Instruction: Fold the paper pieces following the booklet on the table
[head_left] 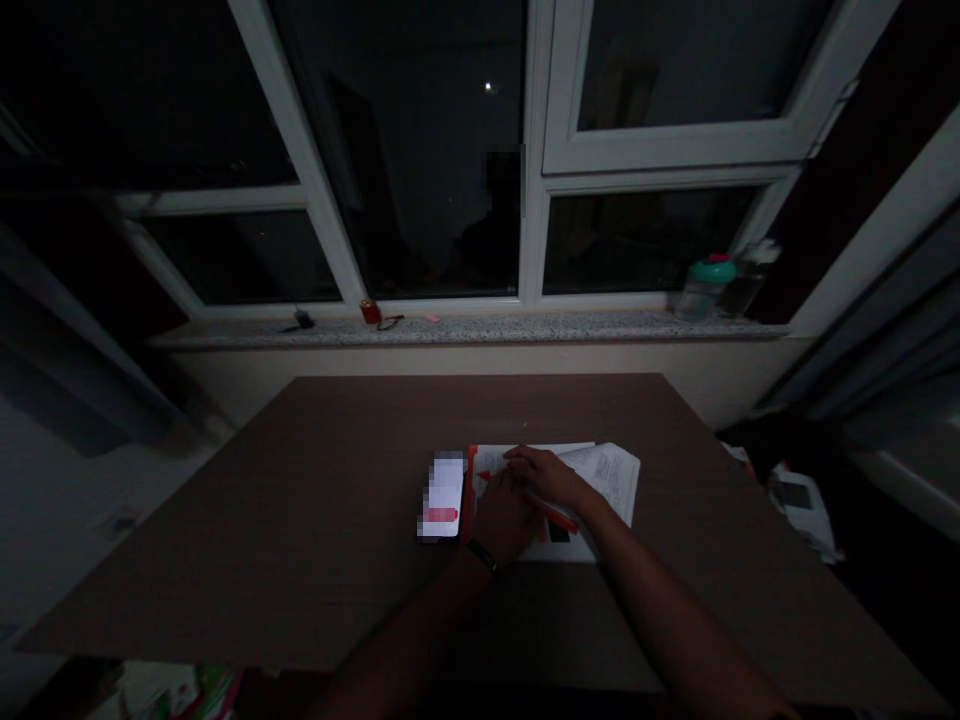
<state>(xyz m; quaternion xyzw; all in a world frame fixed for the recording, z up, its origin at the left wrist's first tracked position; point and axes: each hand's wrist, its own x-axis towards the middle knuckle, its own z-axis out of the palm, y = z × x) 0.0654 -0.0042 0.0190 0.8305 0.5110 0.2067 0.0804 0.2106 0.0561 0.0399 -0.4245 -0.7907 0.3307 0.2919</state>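
A printed paper sheet (pixel 540 550) with red edging lies on the table, its right part folded over in a slanting flap (pixel 611 480). My left hand (pixel 504 518), with a dark band at the wrist, rests flat on the sheet's left half, fingers pointing away from me. My right hand (pixel 546 474) reaches across the flap, its bent fingers closed at the paper's fold beside my left fingertips. Dim light hides the exact finger contact. Just left of the sheet lies a phone (pixel 444 495) with a lit, partly blurred screen.
The brown table (pixel 315 480) stands below a window with a stone sill (pixel 480 328). On the sill are a teal-lidded bottle (pixel 705 285), a clear bottle (pixel 750 275) and a small red object (pixel 370 311). Papers (pixel 802 510) lie beyond the table's right edge.
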